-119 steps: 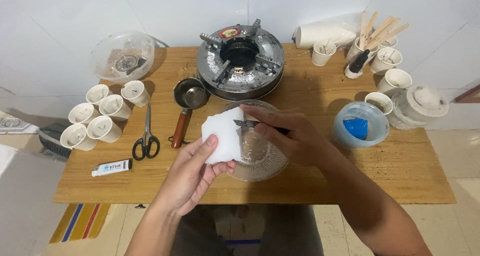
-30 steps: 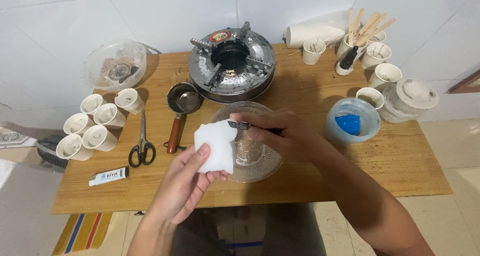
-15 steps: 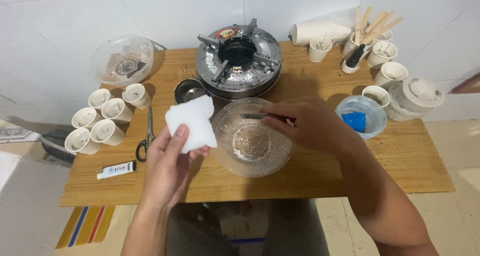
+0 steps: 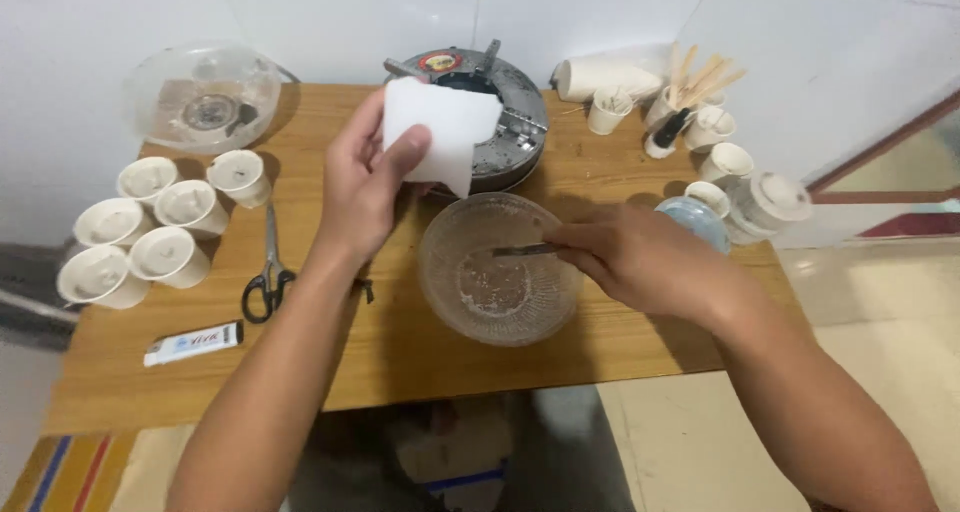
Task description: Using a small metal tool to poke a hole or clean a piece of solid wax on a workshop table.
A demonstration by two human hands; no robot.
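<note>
From the head camera, a white, matte wax block (image 4: 440, 127) with a chipped, uneven lower edge is gripped by the left hand (image 4: 365, 182), fingers closed round its left side, and is held raised over the gas burner (image 4: 510, 122). A small knife blade (image 4: 523, 251) is pinched in the closed fingers of the right hand (image 4: 630, 262); its long axis lies roughly level, tip pointing left over the glass bowl (image 4: 497, 269). One block, one blade and one scissors (image 4: 265, 272) are counted; six white cups (image 4: 160, 222) are grouped at left.
</note>
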